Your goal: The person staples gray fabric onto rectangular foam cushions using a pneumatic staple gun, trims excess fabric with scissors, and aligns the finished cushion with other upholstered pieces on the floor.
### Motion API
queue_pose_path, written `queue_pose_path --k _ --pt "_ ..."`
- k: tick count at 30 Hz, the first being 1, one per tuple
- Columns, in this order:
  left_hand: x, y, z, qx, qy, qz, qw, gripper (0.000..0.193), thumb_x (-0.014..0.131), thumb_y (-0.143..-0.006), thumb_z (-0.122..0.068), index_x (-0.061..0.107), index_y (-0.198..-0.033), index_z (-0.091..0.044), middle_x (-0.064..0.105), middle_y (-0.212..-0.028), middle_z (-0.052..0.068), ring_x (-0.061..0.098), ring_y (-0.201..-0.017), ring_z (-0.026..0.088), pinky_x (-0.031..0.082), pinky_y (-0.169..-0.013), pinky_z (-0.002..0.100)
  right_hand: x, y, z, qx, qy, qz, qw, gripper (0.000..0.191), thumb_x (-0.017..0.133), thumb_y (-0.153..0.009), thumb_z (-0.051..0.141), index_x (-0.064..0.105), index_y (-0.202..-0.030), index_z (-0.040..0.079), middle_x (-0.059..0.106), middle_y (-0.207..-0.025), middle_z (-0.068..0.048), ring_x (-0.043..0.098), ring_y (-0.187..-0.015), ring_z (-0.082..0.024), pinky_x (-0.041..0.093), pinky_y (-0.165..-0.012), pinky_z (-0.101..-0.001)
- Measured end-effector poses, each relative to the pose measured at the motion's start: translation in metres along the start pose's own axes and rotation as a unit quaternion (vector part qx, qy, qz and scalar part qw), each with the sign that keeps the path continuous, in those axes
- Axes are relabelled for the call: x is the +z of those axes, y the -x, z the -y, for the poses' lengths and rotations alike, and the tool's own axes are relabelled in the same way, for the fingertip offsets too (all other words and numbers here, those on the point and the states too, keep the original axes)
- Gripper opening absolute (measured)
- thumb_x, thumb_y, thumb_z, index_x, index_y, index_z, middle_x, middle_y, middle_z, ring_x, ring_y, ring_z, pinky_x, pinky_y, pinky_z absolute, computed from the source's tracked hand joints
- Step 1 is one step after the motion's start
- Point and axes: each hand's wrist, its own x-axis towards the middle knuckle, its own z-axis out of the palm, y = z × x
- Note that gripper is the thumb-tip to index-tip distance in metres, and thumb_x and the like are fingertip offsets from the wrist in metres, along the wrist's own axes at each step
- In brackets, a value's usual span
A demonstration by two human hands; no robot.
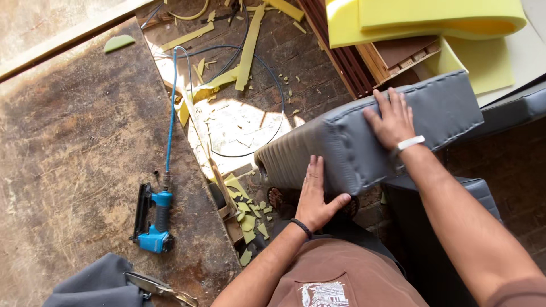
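A blue staple gun (152, 219) with hose (171, 108) and scissors (159, 289) lie on the worn table (74, 148), yellow foam (421, 20) and scraps (250, 219) beyond.

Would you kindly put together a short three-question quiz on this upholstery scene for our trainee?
1. True or false: the blue pneumatic stapler is in the right hand.
2. What do both hands rest on?
A. yellow foam
B. grey upholstered cushion
C. scissors
3. What lies on the grey fabric at the bottom left?

Key
1. False: it lies on the worn wooden board, untouched.
2. B: the left hand and the right hand lie flat on the grey upholstered cushion.
3. The scissors.
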Motion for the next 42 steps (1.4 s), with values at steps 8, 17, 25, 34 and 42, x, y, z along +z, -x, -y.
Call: queue_pose_path --k 8,17,25,34,42 --pt "0.097 -0.052 -0.042 -0.026 0.065 -0.102 0.992 0.082 0.063 -0.096 -0.050 0.038 -0.156 0.000 0.030 -0.166 0.028 0.027 -0.158 0.039 0.022 -0.127 0.042 -0.032 0.103 -0.091 -0.025 -0.004 -0.006 1.000 0.099 0.053 -0.093 0.067 0.008 -0.167 0.019 0.000 -0.172 -0.023 -0.001 -0.158 -0.046 0.004 -0.121 -0.0679" --pt "0.126 -0.115 -0.128 0.006 -0.138 -0.229 0.964 0.070 0.082 -0.079 -0.040 0.056 -0.136 -0.008 0.056 -0.142 0.021 0.050 -0.136 0.038 0.035 -0.116 0.048 -0.046 0.141 -0.143 -0.131 -0.160 0.041 0.978 0.088 0.063 -0.092 0.058 0.027 -0.165 0.024 0.007 -0.175 -0.018 0.005 -0.162 -0.039 0.007 -0.127 -0.0583" --pt "0.113 -0.127 -0.137 0.210 -0.548 -0.058 0.807 0.053 0.065 -0.092 -0.043 0.058 -0.142 -0.026 0.058 -0.146 0.013 0.055 -0.132 0.035 0.037 -0.108 0.054 -0.008 0.186 -0.089 -0.068 -0.127 -0.043 0.989 0.088 0.066 -0.097 0.053 0.024 -0.164 0.016 0.017 -0.172 -0.017 0.016 -0.159 -0.036 0.011 -0.125 -0.0573" --pt "0.022 -0.124 -0.086 0.007 -0.489 0.068 0.870 0.087 0.063 -0.083 -0.070 0.046 -0.152 -0.020 0.060 -0.132 0.020 0.058 -0.119 0.040 0.043 -0.097 0.055 0.026 0.217 -0.030 0.026 -0.129 -0.009 0.991 0.075 0.075 -0.086 0.041 0.046 -0.152 0.018 0.025 -0.167 -0.013 0.019 -0.155 -0.033 0.012 -0.121 -0.0583" --pt "-0.006 -0.113 -0.004 0.059 -0.526 -0.022 0.848 0.101 0.058 -0.082 -0.080 0.047 -0.145 -0.003 0.058 -0.128 0.024 0.053 -0.119 0.043 0.036 -0.099 0.060 0.062 0.243 0.001 -0.027 -0.161 -0.061 0.985 0.044 0.074 -0.084 0.025 0.070 -0.127 0.016 0.051 -0.157 -0.008 0.041 -0.149 -0.033 0.035 -0.121 -0.0468"
